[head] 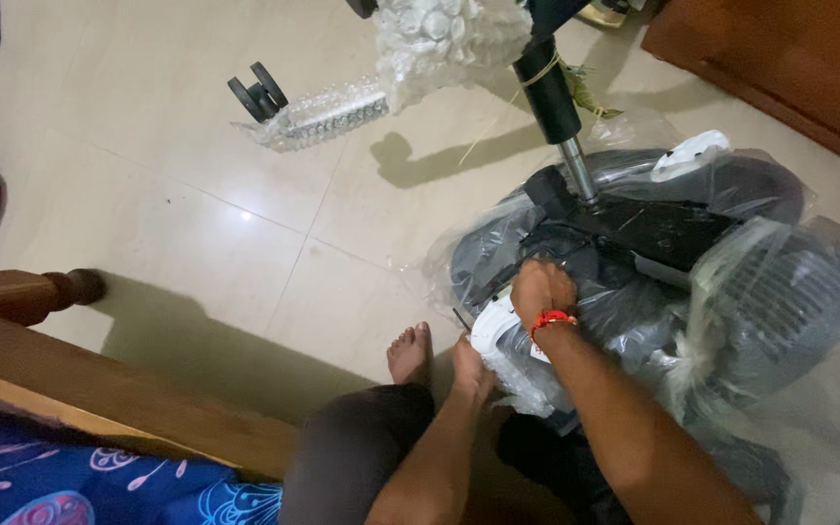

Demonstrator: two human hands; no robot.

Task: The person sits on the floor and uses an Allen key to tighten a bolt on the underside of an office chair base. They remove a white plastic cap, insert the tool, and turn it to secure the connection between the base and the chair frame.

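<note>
The left hand [472, 374] lies low against the white armrest [494, 331], its grip hidden (cannot tell). Just beyond, the right hand [540, 289] is clenched on the plastic-wrapped chair seat [624, 301] lying on the floor [196, 214]. Farther off, the gas cylinder [556, 107] rises toward a bubble-wrapped caster [260, 92].

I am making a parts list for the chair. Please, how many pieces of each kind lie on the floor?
Seat in plastic wrap: 1
Gas lift column: 1
White armrest: 1
Bubble-wrapped base leg with castor: 1
Total: 4
</note>
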